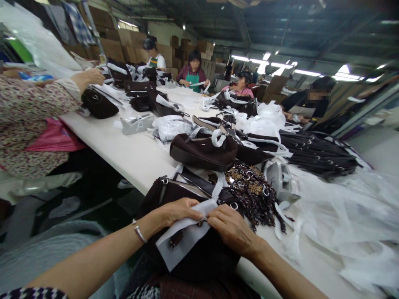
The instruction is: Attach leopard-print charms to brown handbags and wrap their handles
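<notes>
A dark brown handbag (199, 253) rests at the table's near edge, against my lap, its silver zip showing. Over its front hangs a white foam sheet (182, 238). My left hand (182, 211) is closed on the sheet's upper edge, thumb on top. At the sheet's right edge my right hand (232, 228) pinches a small dark bag charm (202, 221) with metal parts; its fingertips partly hide it. A dark tassel-like end (176, 241) lies against the sheet below. A white wrapped strip (220, 186) rises from the bag behind my hands.
Just beyond lies another brown handbag (202, 151). To the right are a pile of beaded charms (254, 189), a grey tape dispenser (280, 180), black straps (318, 153) and loose white foam (339, 224). A co-worker's arm (40, 97) reaches in at left; several people work around the white table (109, 145).
</notes>
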Available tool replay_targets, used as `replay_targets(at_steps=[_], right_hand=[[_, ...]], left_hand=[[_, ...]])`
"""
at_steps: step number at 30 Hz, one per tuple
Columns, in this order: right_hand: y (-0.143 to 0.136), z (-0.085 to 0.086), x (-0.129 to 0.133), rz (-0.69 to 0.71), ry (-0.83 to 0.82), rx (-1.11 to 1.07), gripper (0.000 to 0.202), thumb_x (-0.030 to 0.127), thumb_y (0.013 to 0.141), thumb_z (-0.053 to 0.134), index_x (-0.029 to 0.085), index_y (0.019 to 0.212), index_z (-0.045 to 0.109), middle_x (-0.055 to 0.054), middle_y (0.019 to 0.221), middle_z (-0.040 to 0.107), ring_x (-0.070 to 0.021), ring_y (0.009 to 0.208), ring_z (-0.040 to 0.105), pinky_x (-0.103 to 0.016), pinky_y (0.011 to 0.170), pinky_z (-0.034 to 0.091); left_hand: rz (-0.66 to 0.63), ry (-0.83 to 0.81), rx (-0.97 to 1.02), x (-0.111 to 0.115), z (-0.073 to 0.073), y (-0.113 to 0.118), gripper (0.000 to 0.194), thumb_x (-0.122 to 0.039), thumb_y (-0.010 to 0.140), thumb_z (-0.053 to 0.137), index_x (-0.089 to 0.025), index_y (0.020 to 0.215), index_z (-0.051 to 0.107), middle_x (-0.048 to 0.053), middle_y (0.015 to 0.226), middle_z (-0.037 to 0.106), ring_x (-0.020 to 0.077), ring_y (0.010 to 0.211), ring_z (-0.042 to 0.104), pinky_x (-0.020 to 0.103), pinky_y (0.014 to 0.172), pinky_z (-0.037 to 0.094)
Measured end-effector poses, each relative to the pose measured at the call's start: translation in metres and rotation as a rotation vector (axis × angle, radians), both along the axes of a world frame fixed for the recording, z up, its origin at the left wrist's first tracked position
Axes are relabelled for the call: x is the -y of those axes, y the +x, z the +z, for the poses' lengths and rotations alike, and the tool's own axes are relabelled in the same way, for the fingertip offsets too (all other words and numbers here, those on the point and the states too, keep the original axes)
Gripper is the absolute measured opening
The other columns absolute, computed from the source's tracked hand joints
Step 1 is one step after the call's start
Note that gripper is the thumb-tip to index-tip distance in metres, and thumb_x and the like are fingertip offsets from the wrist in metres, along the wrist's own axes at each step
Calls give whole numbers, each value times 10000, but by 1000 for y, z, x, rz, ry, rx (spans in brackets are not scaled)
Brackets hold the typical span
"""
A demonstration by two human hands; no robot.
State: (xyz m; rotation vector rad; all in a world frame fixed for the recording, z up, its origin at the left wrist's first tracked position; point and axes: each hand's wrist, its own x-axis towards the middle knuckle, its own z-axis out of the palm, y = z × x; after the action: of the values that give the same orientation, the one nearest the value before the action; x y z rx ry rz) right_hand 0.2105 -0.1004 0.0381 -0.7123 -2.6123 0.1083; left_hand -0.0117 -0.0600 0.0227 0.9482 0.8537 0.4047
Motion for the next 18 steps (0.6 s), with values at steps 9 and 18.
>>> replay_targets(at_steps=[9,18], right_hand=[[2,1,1,42,81,-72,183,148,979,445,172,966,626,-74,1086,703,-200,1066,574,-369,929,435],[-5,-6,-10,-193,-235,-92,99,185,911,584,197,853,663,-36,825,690,-177,809,611,-300,744,479]], left_hand=[[-9,102,-81,7,-5,6,393,-158,545,752,-139,922,647,-27,749,631,108,623,526,209,570,398],[31,353,-237,13,-7,10,391,-218,622,709,-140,1002,664,-4,824,653,153,723,554,222,622,406]])
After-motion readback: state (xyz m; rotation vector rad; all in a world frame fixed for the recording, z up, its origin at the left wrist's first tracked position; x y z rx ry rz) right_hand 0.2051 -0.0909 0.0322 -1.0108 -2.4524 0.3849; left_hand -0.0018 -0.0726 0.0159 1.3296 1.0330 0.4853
